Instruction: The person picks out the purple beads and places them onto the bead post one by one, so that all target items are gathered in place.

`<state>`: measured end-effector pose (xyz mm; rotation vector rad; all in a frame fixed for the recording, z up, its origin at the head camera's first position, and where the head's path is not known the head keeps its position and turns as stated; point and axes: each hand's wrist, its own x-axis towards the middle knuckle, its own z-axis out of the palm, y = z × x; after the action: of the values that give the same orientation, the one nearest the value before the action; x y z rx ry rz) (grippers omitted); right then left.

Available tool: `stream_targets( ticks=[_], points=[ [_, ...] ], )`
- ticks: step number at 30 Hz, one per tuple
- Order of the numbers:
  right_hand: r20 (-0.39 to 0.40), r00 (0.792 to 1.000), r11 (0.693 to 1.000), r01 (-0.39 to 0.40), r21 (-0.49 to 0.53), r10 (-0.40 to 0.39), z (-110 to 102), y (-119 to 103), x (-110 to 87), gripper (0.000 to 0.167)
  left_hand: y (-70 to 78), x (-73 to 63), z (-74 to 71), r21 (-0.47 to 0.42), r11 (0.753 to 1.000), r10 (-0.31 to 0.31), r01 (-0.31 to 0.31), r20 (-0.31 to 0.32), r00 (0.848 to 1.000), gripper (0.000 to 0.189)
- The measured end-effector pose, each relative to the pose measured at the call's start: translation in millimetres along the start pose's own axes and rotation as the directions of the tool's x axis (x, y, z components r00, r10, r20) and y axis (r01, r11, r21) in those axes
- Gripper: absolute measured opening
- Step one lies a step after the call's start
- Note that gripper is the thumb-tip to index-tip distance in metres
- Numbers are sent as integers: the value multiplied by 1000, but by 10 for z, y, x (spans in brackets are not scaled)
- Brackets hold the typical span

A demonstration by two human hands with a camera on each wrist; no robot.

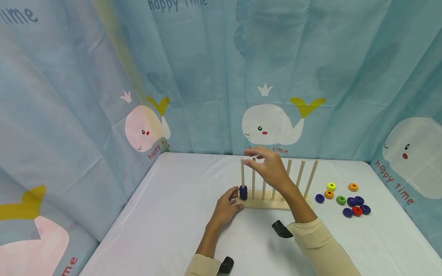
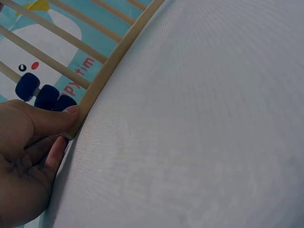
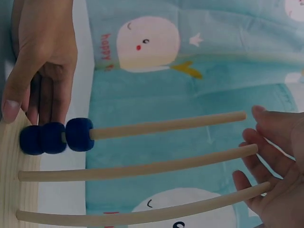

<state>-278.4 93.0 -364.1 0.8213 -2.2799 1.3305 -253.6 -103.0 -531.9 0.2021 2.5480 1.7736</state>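
A wooden peg stand [image 1: 264, 204] with a row of upright pegs rests on the white table. Three dark blue beads [image 1: 243, 193] are threaded on its leftmost peg [image 1: 243, 172]; in the right wrist view the top bead [image 3: 80, 135] sits slightly apart from the two below. My left hand [image 1: 225, 207] grips the left end of the base, thumb [image 2: 54, 121] along the front edge and the other fingers round the end. At the top of the leftmost peg, my right hand [image 1: 271, 168] holds nothing, its thumb and fingers parted.
Right of the stand lie loose beads: several blue ones [image 1: 319, 198], a yellow one [image 1: 331, 186], orange ones [image 1: 353, 187], a green one [image 1: 340, 200] and a red one [image 1: 357, 211]. A whale-printed blue curtain [image 1: 207, 126] hangs behind the table.
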Motion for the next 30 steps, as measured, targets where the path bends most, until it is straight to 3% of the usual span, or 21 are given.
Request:
stream_targets(
  ticks=[9, 30],
  points=[
    [-31, 999, 1000, -6, -29, 5, -66, -34, -46, 31, -2, 7, -3, 3, 1000, 10, -10, -7, 1000, 74],
    [-142, 989, 999, -39, 15, 40, -397, -65, -278, 35, -19, 6, 10, -16, 1000, 25, -25, -13, 1000, 74]
  ],
)
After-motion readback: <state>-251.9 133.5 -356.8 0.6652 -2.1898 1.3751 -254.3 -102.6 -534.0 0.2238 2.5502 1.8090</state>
